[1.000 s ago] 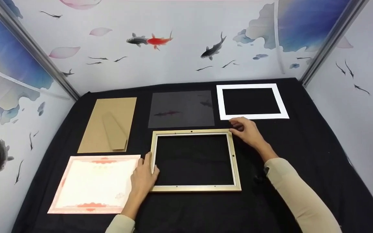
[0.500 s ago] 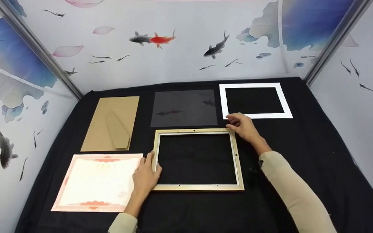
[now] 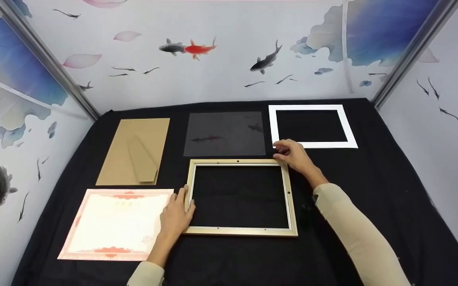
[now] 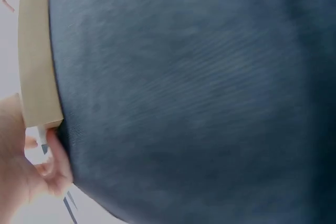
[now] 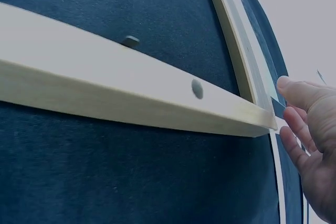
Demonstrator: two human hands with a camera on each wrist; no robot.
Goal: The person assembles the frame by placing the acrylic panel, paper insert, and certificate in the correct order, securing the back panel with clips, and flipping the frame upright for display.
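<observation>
- Left hand (image 3: 175,216) is set in a grip, thumb spread from the fingers.
- Right hand (image 3: 295,157) is extended farther forward, loosely curved, thumb and fingertips held apart.
- Left forearm (image 3: 149,273) and right forearm (image 3: 358,230) are slanted inward.

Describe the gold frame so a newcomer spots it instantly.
Start with the black cloth, then go to its near half, just right of the pink-edged paper. The gold frame lies there, its left side held by the left hand. Unlike the flat white border beyond it, it is thick-sided and gold.
</observation>
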